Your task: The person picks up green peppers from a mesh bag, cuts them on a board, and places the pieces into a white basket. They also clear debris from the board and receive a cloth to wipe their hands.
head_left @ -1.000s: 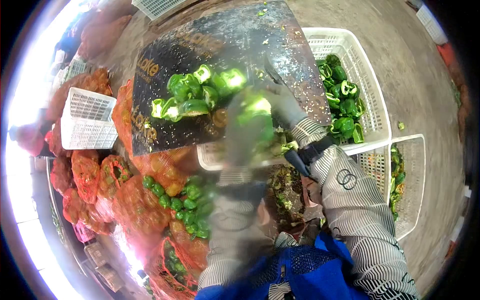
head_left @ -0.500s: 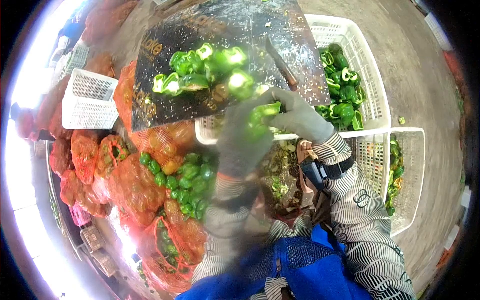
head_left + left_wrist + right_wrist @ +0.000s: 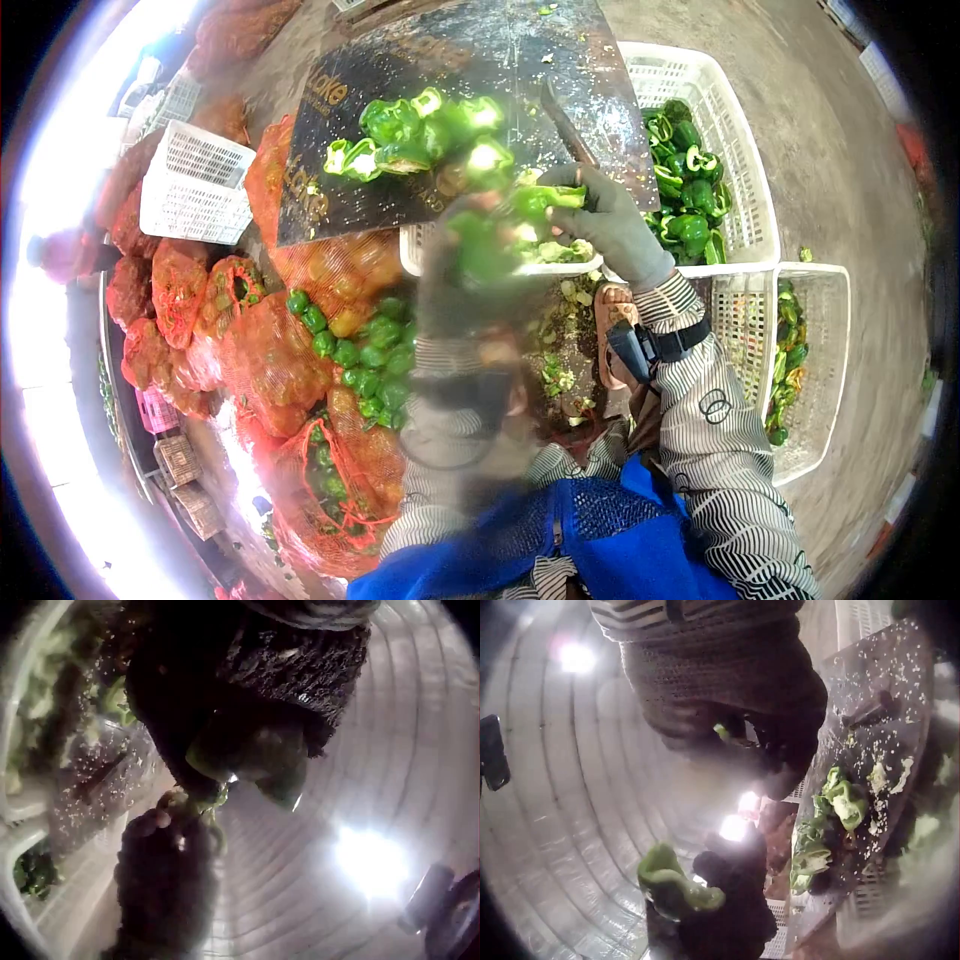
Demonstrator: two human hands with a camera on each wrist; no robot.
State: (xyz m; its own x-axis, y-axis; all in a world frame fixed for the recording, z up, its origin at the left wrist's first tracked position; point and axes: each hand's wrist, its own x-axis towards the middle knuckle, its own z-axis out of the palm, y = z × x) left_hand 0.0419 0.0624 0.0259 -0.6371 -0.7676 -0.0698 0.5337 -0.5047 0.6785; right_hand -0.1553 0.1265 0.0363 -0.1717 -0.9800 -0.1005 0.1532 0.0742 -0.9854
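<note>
My left hand [image 3: 440, 300], gloved and blurred in the head view, holds a cut green bell pepper [image 3: 482, 245]. That pepper [image 3: 667, 881] shows as a curved, hollow piece in the right wrist view. My right hand [image 3: 622, 228], in a grey glove, pinches a smaller green pepper piece [image 3: 553, 198] between thumb and fingers, just right of the left hand. Pale bits show at its fingertips [image 3: 161, 819] in the left wrist view. Beyond the right hand, a knife [image 3: 568, 122] lies on the dark board [image 3: 400, 215]. Cut green peppers [image 3: 400, 125] are heaped on the board's left part.
A white crate [image 3: 748, 180] of cut peppers stands right of the board, with another crate [image 3: 820, 440] nearer me. Pale scraps [image 3: 565, 253] fill a white container under the board's near edge. Red mesh sacks [image 3: 270, 350] and whole green peppers [image 3: 375, 365] lie to the left.
One second ago my right hand was at the knife's handle; it has left the knife lying on the board and come to the pepper. Since then the hands have drawn slightly apart.
</note>
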